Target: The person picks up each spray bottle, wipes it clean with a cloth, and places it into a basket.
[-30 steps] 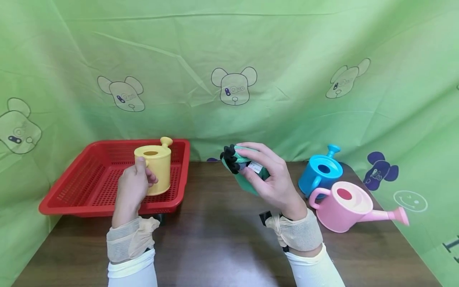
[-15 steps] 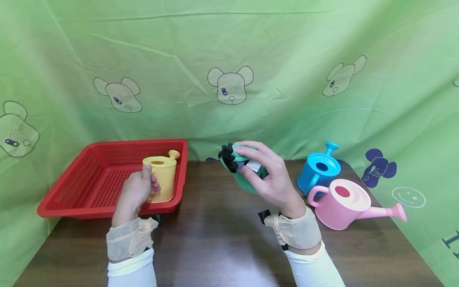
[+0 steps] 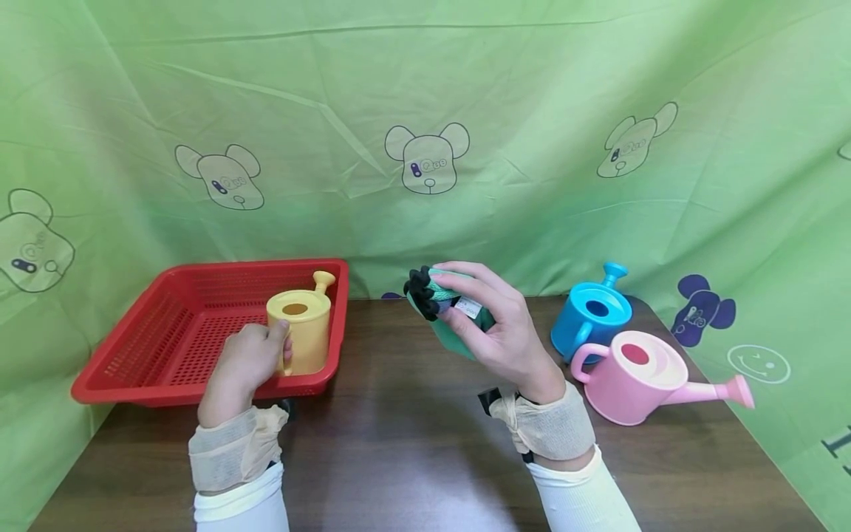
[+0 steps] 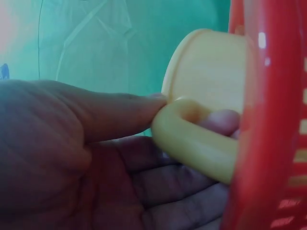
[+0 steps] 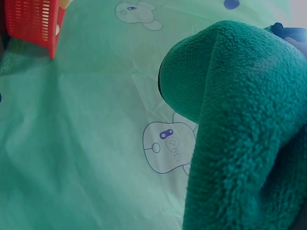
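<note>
In the red basket [image 3: 219, 395], at its right end, stands a yellow watering can [image 3: 312, 340]. My left hand [image 3: 242, 362] grips its handle; in the left wrist view the thumb presses on top of the handle [image 4: 194, 143], with fingers beneath and a fingertip inside the loop. The basket's rim hides part of the can there. My right hand [image 3: 501, 318] holds up a fuzzy green cloth thing [image 3: 455, 336] with black tufts at one end and a white label. The right wrist view shows the thing's fleecy surface [image 5: 244, 110]; its exact kind is unclear.
At the table's right side a blue watering can [image 3: 592, 314] stands behind a pink watering can [image 3: 634, 380], whose spout points right. A green printed curtain [image 3: 425, 81] hangs behind the brown table [image 3: 392, 443].
My left hand has lowered the yellow watering can toward the front right of the basket, and the can now stands lower and farther right. The right hand has stayed nearly still.
</note>
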The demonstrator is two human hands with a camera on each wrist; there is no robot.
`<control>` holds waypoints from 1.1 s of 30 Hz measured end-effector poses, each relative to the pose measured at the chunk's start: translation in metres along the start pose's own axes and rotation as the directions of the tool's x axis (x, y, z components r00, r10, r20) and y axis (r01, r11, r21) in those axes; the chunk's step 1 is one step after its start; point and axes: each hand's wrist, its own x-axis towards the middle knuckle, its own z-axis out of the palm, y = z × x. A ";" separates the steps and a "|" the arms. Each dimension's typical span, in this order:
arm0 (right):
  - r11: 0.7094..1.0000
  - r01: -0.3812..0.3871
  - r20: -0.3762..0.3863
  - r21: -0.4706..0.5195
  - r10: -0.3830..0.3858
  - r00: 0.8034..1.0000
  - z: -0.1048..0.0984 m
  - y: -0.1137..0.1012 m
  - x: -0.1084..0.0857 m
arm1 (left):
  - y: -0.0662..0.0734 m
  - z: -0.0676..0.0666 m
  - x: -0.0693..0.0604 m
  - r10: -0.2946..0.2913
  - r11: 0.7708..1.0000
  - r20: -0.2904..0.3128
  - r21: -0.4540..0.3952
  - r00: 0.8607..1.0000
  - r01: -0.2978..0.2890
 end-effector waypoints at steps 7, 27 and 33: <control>1.000 0.001 0.002 -0.004 -0.001 1.000 0.001 0.001 0.000 | 0.003 -0.005 -0.007 -0.016 0.994 -0.061 0.103 0.998 0.022; 1.000 0.003 0.006 -0.020 -0.002 1.000 0.001 0.001 0.000 | 0.000 -0.003 -0.007 -0.121 0.983 -0.034 0.136 0.992 0.124; 1.000 -0.001 0.006 -0.018 0.001 1.000 0.001 0.000 0.000 | -0.003 -0.002 -0.004 -0.122 0.979 -0.025 0.164 0.992 0.124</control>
